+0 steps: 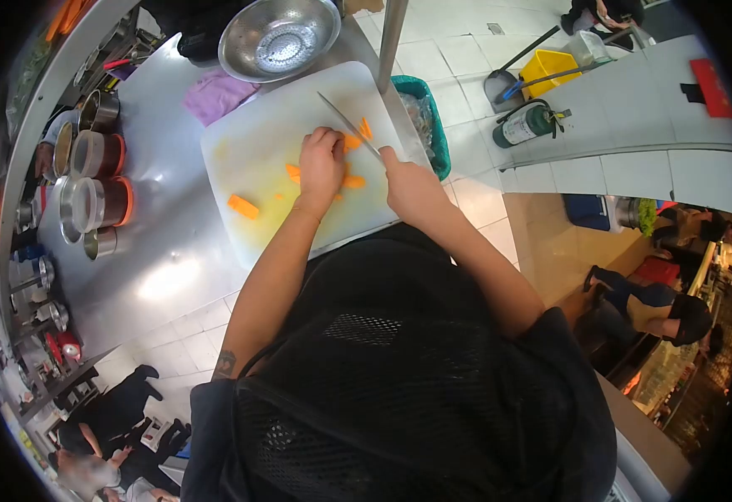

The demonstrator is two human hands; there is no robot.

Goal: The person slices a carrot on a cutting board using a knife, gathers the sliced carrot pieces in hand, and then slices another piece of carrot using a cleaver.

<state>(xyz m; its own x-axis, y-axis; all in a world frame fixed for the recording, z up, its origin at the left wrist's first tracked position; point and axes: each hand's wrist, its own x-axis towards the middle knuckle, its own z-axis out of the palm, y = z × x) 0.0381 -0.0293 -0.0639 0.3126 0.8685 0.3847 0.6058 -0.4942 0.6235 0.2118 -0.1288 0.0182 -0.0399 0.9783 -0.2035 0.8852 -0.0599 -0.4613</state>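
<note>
Orange pieces [353, 181] lie on the board [257, 151], some beside the left hand [322, 163], some next to the knife [345, 120]. A larger chunk [243, 207] sits apart from them, towards the board's left edge.

From the head view, my only one, I judge that cutting is in hand. I have the right hand [414, 188] closed round the knife's handle, most of which it hides; the blade slants away across the board, tip towards its far edge. The left fingers are curled narrow beside the blade, right at the orange bits. I cannot tell whether they grip one or only rest on it, since the hand covers the contact.

Another stroke, as I read it, calls for the left fingertips tucked back and the piece pressed flat, with the blade brought down just clear of the knuckles. The small bits lying loose about the blade could roll or slip under it. The cloth [218, 94] and colander [257, 42] sit at the board's far side, out of the blade's way.
</note>
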